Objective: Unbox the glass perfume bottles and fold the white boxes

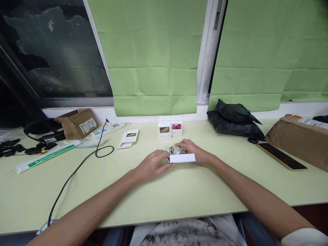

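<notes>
A small faceted glass bottle (pixel 175 150) with a gold neck lies on its side, pointing right. It is just behind or partly within a white cardboard box (pixel 182 158), whose long blank side faces me. My left hand (pixel 155 162) pinches the box's left end between thumb and fingers. From the right, my right hand (pixel 192 150) closes over the gold neck, its fingertips reaching along the bottle's far side. The right thumb is mostly hidden, and I cannot tell whether this hand also grips the box.
Behind the hands stand several small white boxes (pixel 164 131) with picture labels. A flattened white carton (pixel 128 138) lies left of them. A black cable (pixel 77 168), brown box (pixel 77 123) and power strip are leftward; black bags (pixel 235 121), a phone (pixel 282 156) and large parcel (pixel 302 140) are rightward.
</notes>
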Action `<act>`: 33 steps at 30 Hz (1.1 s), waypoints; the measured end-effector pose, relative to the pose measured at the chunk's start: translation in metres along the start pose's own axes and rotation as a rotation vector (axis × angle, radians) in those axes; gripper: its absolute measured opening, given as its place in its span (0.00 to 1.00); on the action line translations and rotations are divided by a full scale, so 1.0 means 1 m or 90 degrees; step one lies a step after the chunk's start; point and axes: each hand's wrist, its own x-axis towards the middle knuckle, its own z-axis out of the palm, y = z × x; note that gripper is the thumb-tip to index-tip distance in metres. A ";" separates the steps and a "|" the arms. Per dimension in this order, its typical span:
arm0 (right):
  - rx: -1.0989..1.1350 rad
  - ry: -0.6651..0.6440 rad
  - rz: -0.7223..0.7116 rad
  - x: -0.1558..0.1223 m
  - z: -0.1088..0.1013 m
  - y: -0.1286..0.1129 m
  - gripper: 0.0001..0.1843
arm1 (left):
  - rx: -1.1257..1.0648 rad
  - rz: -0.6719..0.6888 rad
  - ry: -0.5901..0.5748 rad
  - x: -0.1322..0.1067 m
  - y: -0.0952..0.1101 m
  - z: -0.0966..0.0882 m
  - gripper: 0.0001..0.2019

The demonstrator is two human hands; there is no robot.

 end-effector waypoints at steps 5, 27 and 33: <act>-0.004 0.025 0.009 0.003 0.004 -0.005 0.27 | -0.024 -0.059 -0.011 0.000 -0.001 0.001 0.09; 0.259 -0.033 0.192 -0.017 -0.037 0.015 0.32 | -0.178 -0.494 0.179 0.001 -0.071 -0.007 0.25; 0.202 -0.023 0.209 -0.019 -0.038 0.014 0.38 | -0.341 -0.376 0.246 0.009 -0.055 -0.003 0.22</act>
